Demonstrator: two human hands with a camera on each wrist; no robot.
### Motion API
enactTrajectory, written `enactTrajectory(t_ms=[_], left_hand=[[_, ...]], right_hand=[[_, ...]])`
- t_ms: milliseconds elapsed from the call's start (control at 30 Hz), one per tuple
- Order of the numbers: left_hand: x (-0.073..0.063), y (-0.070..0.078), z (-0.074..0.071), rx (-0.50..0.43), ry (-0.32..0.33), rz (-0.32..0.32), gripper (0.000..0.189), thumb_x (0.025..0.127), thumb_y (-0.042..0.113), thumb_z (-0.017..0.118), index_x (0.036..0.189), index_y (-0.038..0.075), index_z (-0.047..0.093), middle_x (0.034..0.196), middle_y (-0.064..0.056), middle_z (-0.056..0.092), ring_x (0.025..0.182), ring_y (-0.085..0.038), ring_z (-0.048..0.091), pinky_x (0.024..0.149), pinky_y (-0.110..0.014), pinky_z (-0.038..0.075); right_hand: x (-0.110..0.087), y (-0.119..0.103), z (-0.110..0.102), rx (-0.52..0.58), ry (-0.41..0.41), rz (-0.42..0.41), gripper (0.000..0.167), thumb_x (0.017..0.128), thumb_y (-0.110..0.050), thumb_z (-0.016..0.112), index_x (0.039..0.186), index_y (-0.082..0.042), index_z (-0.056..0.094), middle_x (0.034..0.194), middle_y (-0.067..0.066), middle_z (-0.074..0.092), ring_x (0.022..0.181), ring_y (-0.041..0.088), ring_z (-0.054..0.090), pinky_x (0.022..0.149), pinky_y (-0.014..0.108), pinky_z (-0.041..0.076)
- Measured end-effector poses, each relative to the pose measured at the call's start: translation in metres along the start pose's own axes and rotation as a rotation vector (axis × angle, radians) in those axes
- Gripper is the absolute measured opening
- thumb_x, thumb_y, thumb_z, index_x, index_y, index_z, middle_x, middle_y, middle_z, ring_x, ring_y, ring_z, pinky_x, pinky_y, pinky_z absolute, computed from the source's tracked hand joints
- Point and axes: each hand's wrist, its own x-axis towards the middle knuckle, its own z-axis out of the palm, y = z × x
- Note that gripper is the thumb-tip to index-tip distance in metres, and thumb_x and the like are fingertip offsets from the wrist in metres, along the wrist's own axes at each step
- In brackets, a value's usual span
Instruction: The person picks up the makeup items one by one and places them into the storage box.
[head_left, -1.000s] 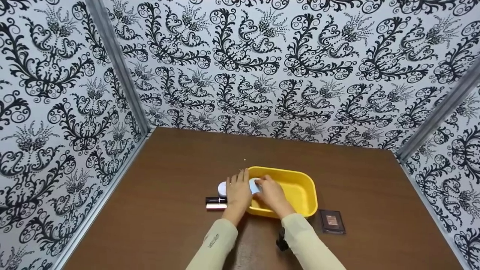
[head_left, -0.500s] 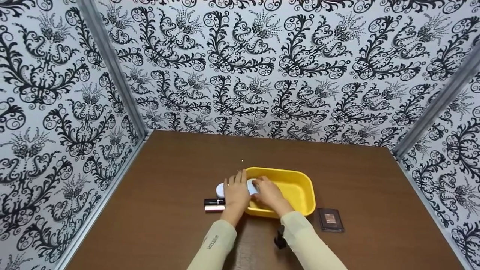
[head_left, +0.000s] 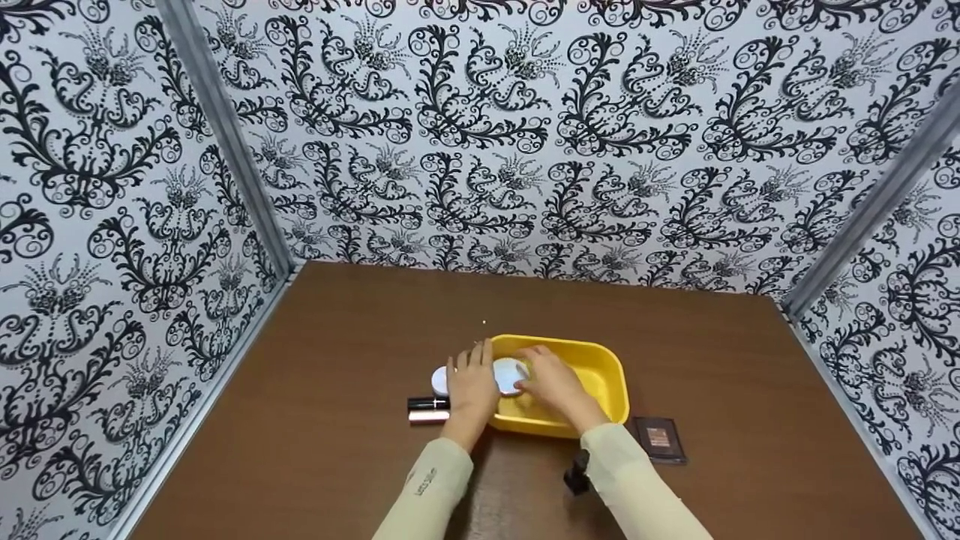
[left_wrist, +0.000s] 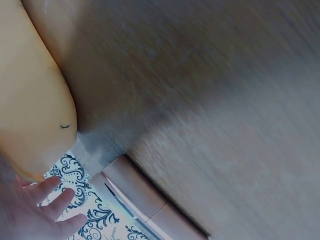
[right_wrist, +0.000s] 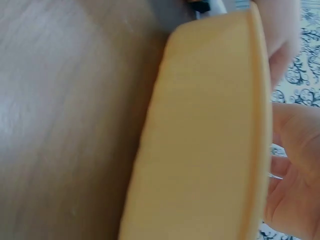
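Observation:
A round, pale blue-white flat compact sits at the left end of the yellow tray. My right hand is inside the tray, thumb and fingertips at the compact's right edge; in the right wrist view its fingers are partly hidden behind the tray wall. My left hand rests over the tray's left rim with straight fingers. Just left of it, a white round item is partly covered by the hand. A black tube and a rose-gold tube lie beside the left hand.
An eyeshadow palette lies right of the tray on the brown table. A small black device hangs at the right wrist. Patterned walls close off the back and sides.
My right hand has shifted right across the tray, uncovering more of the round compact. The left hand stays on the rim. The camera view has tilted slightly.

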Motion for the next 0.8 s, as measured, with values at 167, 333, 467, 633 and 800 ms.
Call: enactTrajectory(t_ms=[167,333,467,633,800], left_hand=[[-0.001,0.001,-0.001,0.007,-0.029,-0.004,0.061,0.09,0.018,0.059,0.149,0.014,0.044,0.145,-0.004,0.055,0.13,-0.029,0.052,0.114,-0.053,0.038],[-0.001,0.001,-0.002,-0.008,-0.029,-0.008,0.061,0.09,0.017,0.059,0.149,0.014,0.044,0.145,-0.005,0.055,0.13,-0.029,0.052,0.114,-0.054,0.038],[-0.001,0.001,-0.001,-0.017,-0.023,-0.01,0.062,0.089,0.017,0.06,0.148,0.013,0.045,0.145,-0.005,0.056,0.13,-0.029,0.052,0.114,-0.054,0.038],[-0.001,-0.001,-0.001,-0.005,-0.031,-0.011,0.062,0.09,0.019,0.061,0.149,0.013,0.044,0.146,-0.005,0.055,0.13,-0.029,0.052,0.115,-0.054,0.038],[0.001,0.001,-0.001,0.006,-0.058,-0.008,0.063,0.092,0.019,0.059,0.151,0.013,0.041,0.148,-0.005,0.053,0.132,-0.029,0.05,0.116,-0.054,0.036]], right_hand=[[-0.009,0.0,-0.016,-0.018,0.029,-0.022,0.053,0.086,-0.021,0.078,0.134,-0.005,0.061,0.136,0.018,0.06,0.126,0.039,0.057,0.108,0.054,0.046],[-0.019,0.0,-0.029,-0.005,0.058,-0.026,0.053,0.086,-0.024,0.078,0.133,-0.006,0.061,0.136,0.017,0.061,0.128,0.039,0.056,0.109,0.054,0.045],[-0.028,0.001,-0.037,0.003,0.064,0.0,0.056,0.086,-0.028,0.077,0.136,-0.008,0.06,0.139,0.016,0.06,0.13,0.038,0.055,0.112,0.053,0.043],[-0.041,0.003,-0.046,-0.005,0.086,-0.002,0.056,0.086,-0.026,0.078,0.135,-0.006,0.06,0.139,0.017,0.059,0.13,0.038,0.055,0.112,0.053,0.043],[-0.055,0.008,-0.054,-0.037,0.101,0.022,0.057,0.085,-0.029,0.078,0.136,-0.009,0.06,0.139,0.015,0.059,0.129,0.036,0.056,0.111,0.054,0.044]])
